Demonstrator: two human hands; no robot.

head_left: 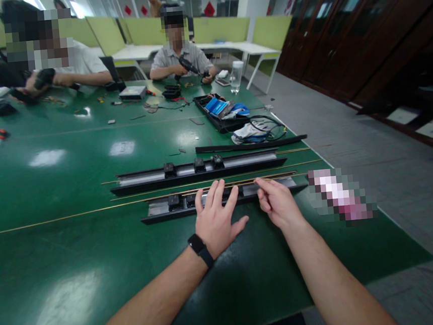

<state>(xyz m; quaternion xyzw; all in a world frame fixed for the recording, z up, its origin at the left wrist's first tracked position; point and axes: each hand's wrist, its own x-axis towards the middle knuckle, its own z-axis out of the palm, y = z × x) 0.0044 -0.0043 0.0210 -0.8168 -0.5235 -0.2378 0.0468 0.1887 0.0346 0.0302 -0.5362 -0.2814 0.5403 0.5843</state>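
Observation:
A black channel-shaped rail (168, 216) with a pale inner strip and several black blocks (174, 202) lies in front of me. A long thin brass-coloured rod (73, 213) runs along its far edge and reaches far out to the left. My left hand (217, 213), with a black band on the wrist, is open over the rail, fingertips at the rod and covering some blocks. Thumb and index finger of my right hand (276, 200) are pinched on the rod near the rail's right end. Behind lies a second black rail (202, 174) with three black blocks.
More thin rods lie beside the rails. Beyond are a black strip (253, 144), white-blue gloves (253, 130) with a cable, and a black tray (223, 126). Two people sit across the green table (95, 254), one holding a power drill (188, 65). A blurred pinkish object (338, 192) lies right.

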